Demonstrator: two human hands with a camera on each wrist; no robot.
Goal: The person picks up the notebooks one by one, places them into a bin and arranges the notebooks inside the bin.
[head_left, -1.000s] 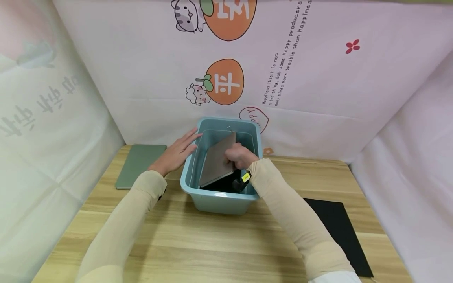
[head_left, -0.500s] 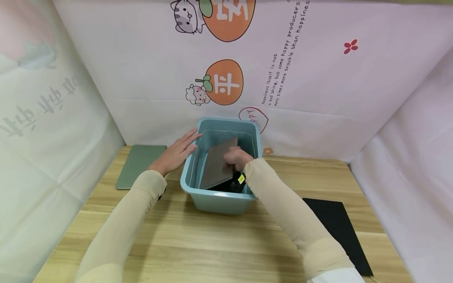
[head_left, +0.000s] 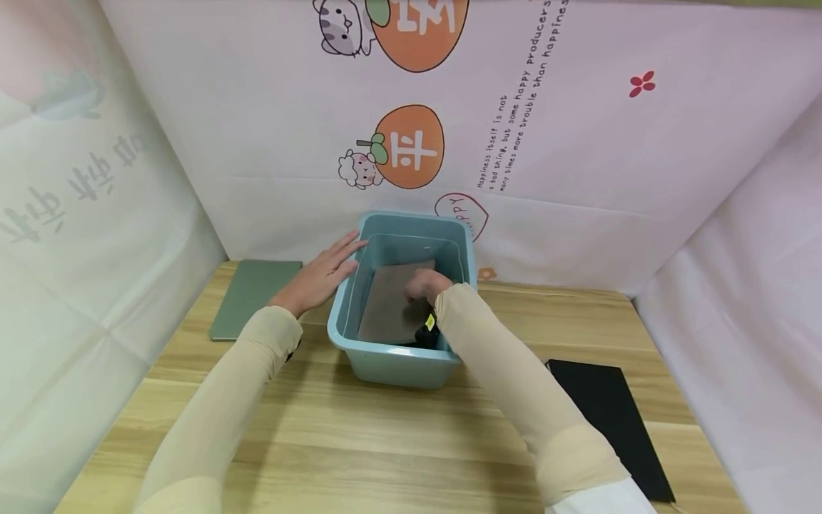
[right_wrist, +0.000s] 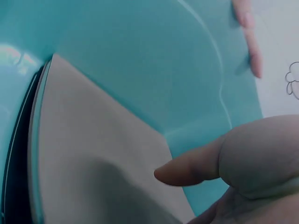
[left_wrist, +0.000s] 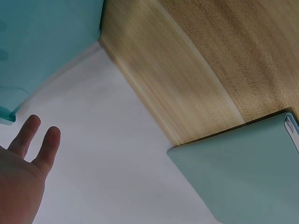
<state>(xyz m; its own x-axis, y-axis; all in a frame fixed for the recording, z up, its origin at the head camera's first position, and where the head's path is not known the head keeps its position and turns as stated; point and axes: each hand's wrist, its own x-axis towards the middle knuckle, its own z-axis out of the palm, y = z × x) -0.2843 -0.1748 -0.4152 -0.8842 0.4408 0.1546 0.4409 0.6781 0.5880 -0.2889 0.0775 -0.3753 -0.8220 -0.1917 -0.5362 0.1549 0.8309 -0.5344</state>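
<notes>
A light-blue plastic bin stands on the wooden table against the back cloth. Inside it lies a grey-brown notebook, flat on other thin books whose edges show in the right wrist view. My right hand reaches into the bin at the notebook's right side. Its thumb extends over the cover, spread away from the fingers, which are mostly hidden. My left hand rests with straight fingers against the bin's left rim. Left of the bin lies a green notebook, near the left wrist.
A thin black book or folder lies on the table at the right, partly under the right forearm. White printed cloth walls in the table at the back and sides.
The grey-brown notebook has gone from tilted to flat in the bin, with my right hand moving down and slightly left. My left hand has stayed on the rim.
</notes>
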